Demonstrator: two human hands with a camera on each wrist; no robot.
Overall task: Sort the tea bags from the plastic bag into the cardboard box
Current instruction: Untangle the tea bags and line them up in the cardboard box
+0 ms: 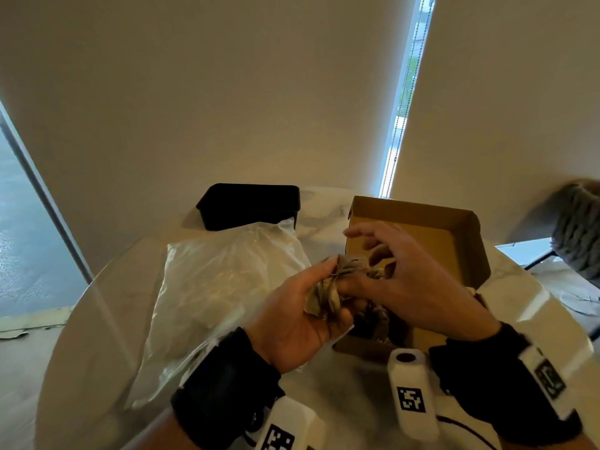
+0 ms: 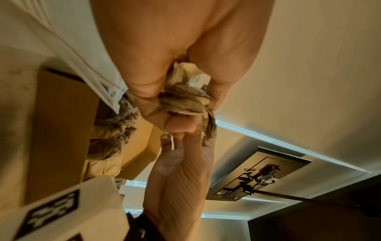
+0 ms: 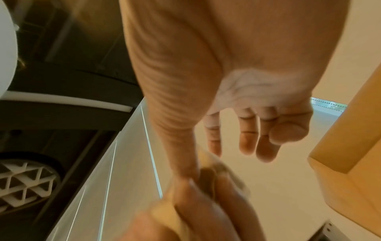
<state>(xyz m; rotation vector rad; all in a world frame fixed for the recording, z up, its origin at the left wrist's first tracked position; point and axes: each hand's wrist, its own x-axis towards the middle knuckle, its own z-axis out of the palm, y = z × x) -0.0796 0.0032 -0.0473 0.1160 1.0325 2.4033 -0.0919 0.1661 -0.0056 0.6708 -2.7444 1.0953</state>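
Observation:
My left hand (image 1: 302,297) grips a crumpled clump of brownish tea bags (image 1: 328,292) with strings, held just above the near left corner of the open cardboard box (image 1: 422,219). In the left wrist view the clump (image 2: 183,101) sits between thumb and curled fingers. My right hand (image 1: 402,274) reaches in from the right. Its thumb touches the clump and its other fingers (image 3: 247,140) hang relaxed and spread above the box. More tea bags (image 1: 376,319) lie inside the box. The clear plastic bag (image 1: 220,287) lies flat to the left.
A black rectangular container (image 1: 250,206) stands behind the plastic bag. Everything rests on a round white marble table (image 1: 91,368). A grey chair (image 1: 578,228) stands off the table's far right, and blinds hang behind the table.

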